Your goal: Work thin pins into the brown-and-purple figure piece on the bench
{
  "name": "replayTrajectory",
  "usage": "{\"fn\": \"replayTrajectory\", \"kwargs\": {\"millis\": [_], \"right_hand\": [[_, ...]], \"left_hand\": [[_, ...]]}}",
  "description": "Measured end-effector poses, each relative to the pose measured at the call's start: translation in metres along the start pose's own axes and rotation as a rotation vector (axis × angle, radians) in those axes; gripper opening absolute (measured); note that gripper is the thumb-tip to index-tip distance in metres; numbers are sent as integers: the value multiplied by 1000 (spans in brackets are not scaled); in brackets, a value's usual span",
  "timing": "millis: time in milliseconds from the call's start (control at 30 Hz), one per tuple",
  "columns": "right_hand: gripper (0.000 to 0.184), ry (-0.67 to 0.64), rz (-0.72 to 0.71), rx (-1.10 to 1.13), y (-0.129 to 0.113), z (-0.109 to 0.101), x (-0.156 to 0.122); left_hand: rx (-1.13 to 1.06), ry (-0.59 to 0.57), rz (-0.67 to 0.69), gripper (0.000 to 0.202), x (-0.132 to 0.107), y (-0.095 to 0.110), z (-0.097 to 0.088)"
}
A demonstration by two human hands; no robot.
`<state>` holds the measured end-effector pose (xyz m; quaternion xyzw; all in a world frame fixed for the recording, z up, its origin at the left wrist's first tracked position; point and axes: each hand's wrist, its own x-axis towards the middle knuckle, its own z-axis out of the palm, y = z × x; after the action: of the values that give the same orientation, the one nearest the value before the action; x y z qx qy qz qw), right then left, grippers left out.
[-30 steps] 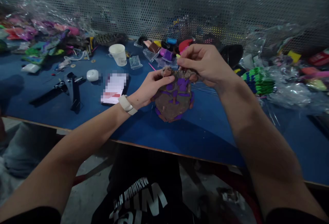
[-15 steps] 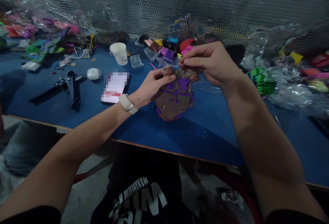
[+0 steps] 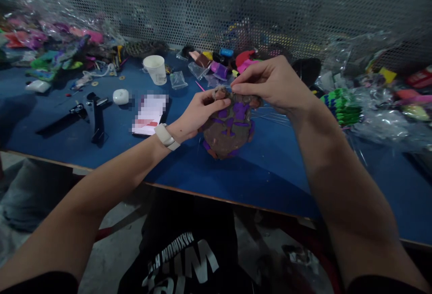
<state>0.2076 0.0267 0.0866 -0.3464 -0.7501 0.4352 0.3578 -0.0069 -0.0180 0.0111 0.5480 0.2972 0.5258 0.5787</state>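
left hand [image 3: 202, 109] grips the lump [image 3: 229, 129] over the table [image 3: 270, 168]. right hand [image 3: 270, 82] pinches its top edge. purple patches set across the upper face; lower half looks mostly brown yet.

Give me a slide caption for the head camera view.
Left hand and right hand pinch a brown-and-purple clay-like lump over a blue table.

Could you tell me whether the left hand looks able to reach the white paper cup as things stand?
Probably yes: the cup stands beyond the left hand with bare table between, though that hand grips the brown-and-purple piece.
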Motion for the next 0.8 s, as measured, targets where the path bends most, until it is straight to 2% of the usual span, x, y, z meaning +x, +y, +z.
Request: {"fn": "replayTrajectory", "kwargs": {"millis": [200,433,567,667,800], "right_hand": [[33,25,27,-43,-9,1,-1],[29,14,45,-79,-9,-1,-3],[33,13,35,-65,-12,0,-3],[41,-41,98,0,-9,-4,-3],[45,-151,155,184,6,-9,-3]], "left_hand": [[-40,22,-49,45,0,0,1],[-25,4,-33,53,-1,2,1],[-16,17,-43,53,-1,4,3],[-46,23,-54,50,-1,4,3],[-87,19,-80,48,-3,2,2]]}}
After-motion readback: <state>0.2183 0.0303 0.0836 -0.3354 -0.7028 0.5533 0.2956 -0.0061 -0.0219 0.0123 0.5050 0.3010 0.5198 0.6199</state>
